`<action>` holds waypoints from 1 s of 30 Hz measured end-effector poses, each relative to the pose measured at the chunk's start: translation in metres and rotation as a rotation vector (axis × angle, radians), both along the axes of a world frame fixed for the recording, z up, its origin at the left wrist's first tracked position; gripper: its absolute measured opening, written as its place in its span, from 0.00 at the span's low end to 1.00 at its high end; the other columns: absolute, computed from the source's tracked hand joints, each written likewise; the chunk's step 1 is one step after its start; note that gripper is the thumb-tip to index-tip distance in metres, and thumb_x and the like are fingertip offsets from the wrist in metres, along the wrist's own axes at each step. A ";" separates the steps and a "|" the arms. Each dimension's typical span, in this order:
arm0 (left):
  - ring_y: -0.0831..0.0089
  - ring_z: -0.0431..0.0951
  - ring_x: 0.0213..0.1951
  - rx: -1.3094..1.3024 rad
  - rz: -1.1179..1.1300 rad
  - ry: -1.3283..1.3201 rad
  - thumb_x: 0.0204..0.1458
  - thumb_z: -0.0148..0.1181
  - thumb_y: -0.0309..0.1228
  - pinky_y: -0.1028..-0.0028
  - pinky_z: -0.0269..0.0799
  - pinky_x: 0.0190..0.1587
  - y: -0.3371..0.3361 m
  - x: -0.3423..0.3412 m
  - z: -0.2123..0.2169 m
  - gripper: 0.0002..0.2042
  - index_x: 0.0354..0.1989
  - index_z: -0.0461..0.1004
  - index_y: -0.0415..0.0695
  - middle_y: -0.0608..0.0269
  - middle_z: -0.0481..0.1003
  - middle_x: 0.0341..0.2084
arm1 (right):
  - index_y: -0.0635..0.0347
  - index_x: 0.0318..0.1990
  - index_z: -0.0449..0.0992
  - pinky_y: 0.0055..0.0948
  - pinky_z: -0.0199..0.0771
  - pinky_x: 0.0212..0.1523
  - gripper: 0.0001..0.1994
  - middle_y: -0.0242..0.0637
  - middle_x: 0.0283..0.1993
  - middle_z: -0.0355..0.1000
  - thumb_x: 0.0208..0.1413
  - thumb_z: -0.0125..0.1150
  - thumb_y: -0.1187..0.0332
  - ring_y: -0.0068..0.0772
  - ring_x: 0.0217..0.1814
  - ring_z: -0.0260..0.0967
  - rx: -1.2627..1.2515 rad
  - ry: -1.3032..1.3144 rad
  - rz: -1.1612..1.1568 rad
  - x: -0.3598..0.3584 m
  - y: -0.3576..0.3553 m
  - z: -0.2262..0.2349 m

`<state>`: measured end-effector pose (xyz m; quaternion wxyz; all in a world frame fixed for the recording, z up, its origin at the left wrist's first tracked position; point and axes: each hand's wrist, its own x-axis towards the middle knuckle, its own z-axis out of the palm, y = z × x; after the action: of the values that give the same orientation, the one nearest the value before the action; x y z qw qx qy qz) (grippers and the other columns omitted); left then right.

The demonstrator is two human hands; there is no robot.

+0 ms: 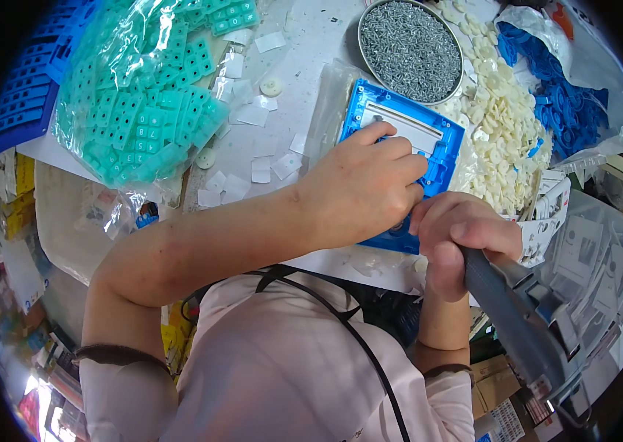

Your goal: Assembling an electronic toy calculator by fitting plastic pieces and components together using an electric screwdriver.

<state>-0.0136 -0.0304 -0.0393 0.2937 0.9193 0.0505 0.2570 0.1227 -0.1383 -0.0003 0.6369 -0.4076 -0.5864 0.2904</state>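
Observation:
A blue plastic casing point(440, 166) with a pale panel inside lies on the worktable in front of me. Across it rests my left hand point(370, 180), fingers curled down, thumb and index drawn together near its lower right side. Whatever those fingertips hold is hidden. Close against them, my right hand point(466, 232) is wrapped round a dark grey electric screwdriver point(514, 320) with metal parts along its body. Its tail slants to the lower right; its tip is hidden behind my hands.
Beyond the casing stands a round tin of small screws point(411, 51). Cream plastic pieces point(503, 125) heap to its right, beside blue parts point(565, 110) in a clear bag. At left lie bagged green keypads point(149, 125), white paper squares point(252, 114) and a blue rack point(20, 81).

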 end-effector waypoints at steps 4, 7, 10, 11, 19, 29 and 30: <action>0.63 0.75 0.41 -0.040 -0.044 0.028 0.42 0.65 0.30 0.59 0.70 0.57 0.004 0.000 0.003 0.08 0.32 0.80 0.46 0.64 0.73 0.33 | 0.59 0.57 0.65 0.35 0.74 0.30 0.21 0.32 0.22 0.67 0.60 0.66 0.68 0.30 0.24 0.66 -0.112 0.185 -0.048 0.003 -0.006 0.012; 0.59 0.75 0.43 -0.168 -0.080 -0.009 0.42 0.69 0.28 0.59 0.71 0.53 0.011 -0.007 0.008 0.14 0.40 0.80 0.46 0.63 0.75 0.36 | 0.58 0.58 0.65 0.35 0.74 0.30 0.22 0.31 0.22 0.66 0.60 0.67 0.66 0.29 0.24 0.65 -0.035 0.252 -0.034 0.010 -0.009 0.023; 0.57 0.76 0.43 -0.224 0.029 -0.114 0.41 0.69 0.23 0.59 0.72 0.48 0.016 -0.019 0.015 0.17 0.43 0.79 0.45 0.61 0.76 0.38 | 0.58 0.57 0.66 0.35 0.74 0.30 0.21 0.31 0.22 0.67 0.60 0.67 0.66 0.28 0.25 0.66 -0.064 0.213 -0.050 0.016 -0.011 0.021; 0.57 0.76 0.42 -0.212 0.065 -0.115 0.42 0.69 0.22 0.59 0.72 0.46 0.016 -0.025 0.018 0.17 0.43 0.79 0.44 0.60 0.76 0.39 | 0.58 0.56 0.66 0.36 0.75 0.30 0.21 0.31 0.22 0.67 0.60 0.67 0.66 0.28 0.25 0.66 -0.074 0.200 -0.056 0.016 -0.012 0.021; 0.59 0.76 0.41 -0.201 0.115 -0.016 0.39 0.68 0.19 0.57 0.71 0.46 -0.005 -0.065 0.026 0.18 0.42 0.79 0.45 0.60 0.76 0.39 | 0.60 0.55 0.65 0.36 0.75 0.32 0.19 0.33 0.24 0.69 0.61 0.66 0.68 0.28 0.26 0.66 -0.073 0.218 -0.032 0.007 -0.005 0.012; 0.65 0.75 0.53 -0.059 -0.023 0.135 0.44 0.69 0.31 0.52 0.62 0.64 -0.037 -0.056 0.021 0.18 0.46 0.78 0.48 0.64 0.75 0.47 | 0.58 0.53 0.66 0.31 0.66 0.24 0.17 0.29 0.20 0.62 0.61 0.63 0.67 0.25 0.21 0.60 -0.041 0.155 -0.098 0.000 -0.008 0.004; 0.65 0.75 0.54 -0.020 -0.023 0.158 0.45 0.69 0.32 0.52 0.62 0.64 -0.037 -0.056 0.020 0.19 0.48 0.78 0.48 0.63 0.75 0.49 | 0.61 0.52 0.64 0.35 0.76 0.30 0.17 0.32 0.23 0.67 0.60 0.64 0.72 0.26 0.22 0.65 -0.044 0.227 -0.070 0.001 -0.011 0.001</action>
<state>-0.0694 -0.0675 -0.0189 0.3008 0.9344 0.0654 0.1795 0.1242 -0.1495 0.0008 0.6999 -0.4063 -0.4892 0.3252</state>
